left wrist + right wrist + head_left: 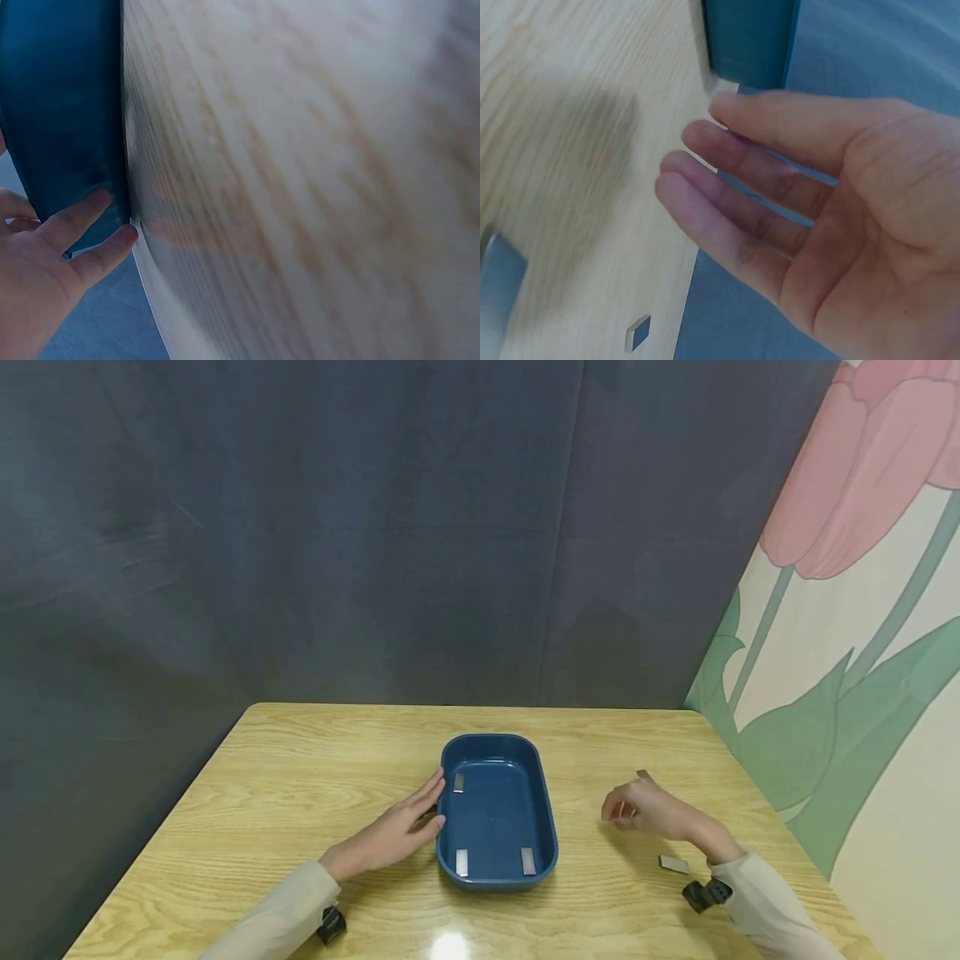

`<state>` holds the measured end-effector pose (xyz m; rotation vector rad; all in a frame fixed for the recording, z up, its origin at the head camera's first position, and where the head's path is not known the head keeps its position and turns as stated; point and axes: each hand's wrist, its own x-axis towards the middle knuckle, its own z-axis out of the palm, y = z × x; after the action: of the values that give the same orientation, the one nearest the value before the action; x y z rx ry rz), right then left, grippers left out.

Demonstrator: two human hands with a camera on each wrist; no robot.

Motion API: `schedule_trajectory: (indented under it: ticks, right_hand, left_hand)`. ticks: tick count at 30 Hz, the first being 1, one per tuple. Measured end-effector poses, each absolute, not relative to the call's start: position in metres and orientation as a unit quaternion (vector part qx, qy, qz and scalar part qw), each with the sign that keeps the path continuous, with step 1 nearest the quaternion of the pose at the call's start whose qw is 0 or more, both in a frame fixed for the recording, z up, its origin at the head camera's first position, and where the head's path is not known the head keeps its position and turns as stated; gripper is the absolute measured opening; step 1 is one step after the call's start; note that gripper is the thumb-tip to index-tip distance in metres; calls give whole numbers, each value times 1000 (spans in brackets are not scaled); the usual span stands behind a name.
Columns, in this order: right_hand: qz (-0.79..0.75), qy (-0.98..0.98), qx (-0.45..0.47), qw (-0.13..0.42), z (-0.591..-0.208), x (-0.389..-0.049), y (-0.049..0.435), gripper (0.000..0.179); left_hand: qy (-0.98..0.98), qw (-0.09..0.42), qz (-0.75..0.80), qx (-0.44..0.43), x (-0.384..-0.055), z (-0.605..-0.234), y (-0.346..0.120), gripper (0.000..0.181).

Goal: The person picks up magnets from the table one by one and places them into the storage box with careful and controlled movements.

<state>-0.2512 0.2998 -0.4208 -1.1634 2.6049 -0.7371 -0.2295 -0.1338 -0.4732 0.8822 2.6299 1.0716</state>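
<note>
A deep blue rectangular tray with rounded corners stands mid-table. Inside lie three small silver rectangular blocks: one at the far left, one at the near left, one at the near right. My left hand rests its extended fingers against the tray's left wall. To the right of the tray, my right hand hovers over the table, fingers loosely bent, its palm bare in the right wrist view. Close to it lie a silver block below the wrist and another partly hidden behind the hand.
The wooden table ends at a dark curtain along the back. A wall painted with a pink tulip borders the right side. Black wrist cameras, one of them the right, hang under both sleeves.
</note>
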Motion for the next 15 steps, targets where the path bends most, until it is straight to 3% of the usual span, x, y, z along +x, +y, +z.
schedule_trajectory:
  ticks: [15]
  right_hand:
    - [-251,881,-372,152,-426,-242,319,12]
  left_hand:
    - [881,84,358,299,-229,-472,-134,65]
